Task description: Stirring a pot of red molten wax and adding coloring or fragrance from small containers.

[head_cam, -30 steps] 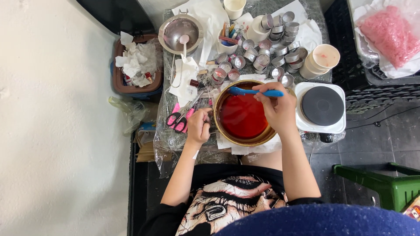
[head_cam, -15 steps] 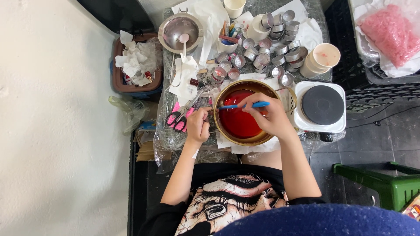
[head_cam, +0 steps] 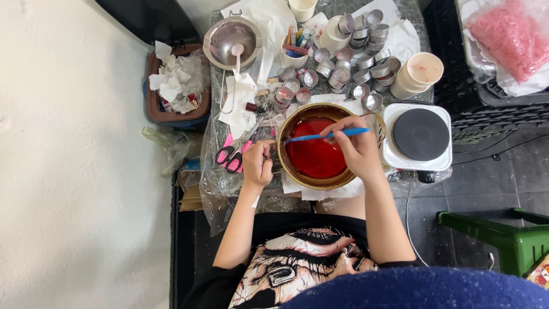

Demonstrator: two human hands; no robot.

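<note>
R hand [head_cam: 359, 150] pinches thin blue stirrer [head_cam: 320, 137] in round brass-rimmed pot of red liquid [head_cam: 315, 154]; L hand [head_cam: 258, 163] closed on pot's side handle. Small foil cups [head_cam: 343, 74] look mostly unfilled.

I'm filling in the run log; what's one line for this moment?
left hand: grips pot handle | right hand: holds blue spatula in red liquid | pot: beside hotplate

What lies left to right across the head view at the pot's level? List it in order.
Pink-handled scissors → left hand → brass pot of red liquid → right hand holding a blue tool → white hot plate.
</note>
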